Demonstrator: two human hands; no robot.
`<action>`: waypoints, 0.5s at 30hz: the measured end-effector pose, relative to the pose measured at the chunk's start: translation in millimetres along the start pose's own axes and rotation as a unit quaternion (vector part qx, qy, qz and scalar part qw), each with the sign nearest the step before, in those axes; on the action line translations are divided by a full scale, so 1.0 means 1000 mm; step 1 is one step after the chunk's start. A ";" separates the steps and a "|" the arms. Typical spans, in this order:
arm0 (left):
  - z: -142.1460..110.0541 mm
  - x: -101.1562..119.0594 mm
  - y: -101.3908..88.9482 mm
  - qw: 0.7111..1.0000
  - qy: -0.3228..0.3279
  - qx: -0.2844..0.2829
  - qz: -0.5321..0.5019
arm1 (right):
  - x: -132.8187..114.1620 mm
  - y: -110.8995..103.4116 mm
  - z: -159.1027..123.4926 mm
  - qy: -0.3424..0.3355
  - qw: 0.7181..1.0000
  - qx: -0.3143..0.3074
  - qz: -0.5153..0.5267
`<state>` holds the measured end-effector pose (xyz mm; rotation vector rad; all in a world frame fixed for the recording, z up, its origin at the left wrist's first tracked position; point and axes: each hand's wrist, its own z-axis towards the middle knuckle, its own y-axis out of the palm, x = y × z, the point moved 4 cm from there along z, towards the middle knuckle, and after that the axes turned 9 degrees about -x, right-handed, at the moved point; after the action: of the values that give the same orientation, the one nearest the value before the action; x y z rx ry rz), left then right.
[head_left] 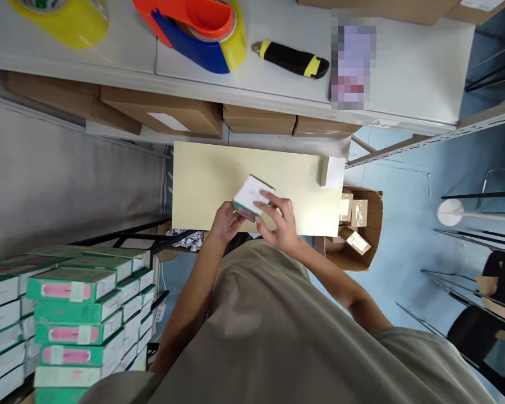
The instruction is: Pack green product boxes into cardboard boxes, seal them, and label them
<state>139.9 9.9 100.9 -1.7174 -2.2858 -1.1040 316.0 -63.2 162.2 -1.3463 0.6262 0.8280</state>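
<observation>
Box (247, 193), white on top with green on its sides, is held up over the worktop (202, 188), just in from the middle of the near edge; whether its base touches the surface cannot be told. Both hands are closed on it: the left hand (226, 221) grips its near left side, and the right hand (281, 223) lays fingers on the top, with the thumb at the near side. A white block (334, 172) sits at the worktop's right edge, by the far right corner. Past that edge stands an open carton (372, 244) with small brown boxes (359, 212) inside. Beyond the far edge runs a shelf (412, 70), with a tape dispenser (185, 22) and a cutter (294, 59) near its front edge. Green-and-white packs (78, 307) are stacked out past the worktop's near left corner.
</observation>
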 end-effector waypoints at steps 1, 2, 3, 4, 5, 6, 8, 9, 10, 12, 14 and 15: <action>0.002 -0.001 -0.015 0.999 -0.024 0.043 -0.019 | 0.005 0.010 0.016 0.029 0.999 -0.002 0.015; 0.002 -0.003 -0.031 0.994 -0.051 0.089 -0.042 | 0.008 0.023 0.034 0.043 0.999 -0.018 0.029; -0.001 -0.004 -0.047 0.986 -0.079 0.129 -0.064 | 0.011 0.039 0.051 0.048 0.997 -0.047 0.039; -0.004 -0.005 -0.063 0.980 -0.102 0.154 -0.081 | 0.013 0.057 0.069 0.052 0.994 -0.083 0.041; -0.008 -0.003 -0.078 0.973 -0.123 0.169 -0.094 | 0.016 0.076 0.086 0.057 0.990 -0.121 0.038; -0.012 0.000 -0.092 0.969 -0.141 0.177 -0.104 | 0.018 0.096 0.102 0.066 0.985 -0.155 0.030; -0.017 0.011 -0.119 0.960 -0.168 0.182 -0.128 | 0.021 0.135 0.131 0.089 0.976 -0.200 0.015; -0.018 0.019 -0.132 0.956 -0.173 0.186 -0.146 | 0.022 0.154 0.145 0.102 0.972 -0.211 0.011; -0.018 0.029 -0.145 0.952 -0.173 0.192 -0.167 | 0.024 0.171 0.158 0.115 0.969 -0.217 0.010; -0.012 0.050 -0.170 0.944 -0.162 0.202 -0.206 | 0.028 0.203 0.183 0.146 0.964 -0.222 0.015; -0.001 0.072 -0.191 0.939 -0.151 0.200 -0.234 | 0.036 0.230 0.207 0.187 0.957 -0.219 0.024; 0.006 0.082 -0.200 0.939 -0.147 0.193 -0.244 | 0.042 0.241 0.218 0.212 0.953 -0.214 0.027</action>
<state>-61.1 57.4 35.2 -1.2650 -2.9654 -0.3956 128.9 164.5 18.4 -1.9393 0.8503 0.7479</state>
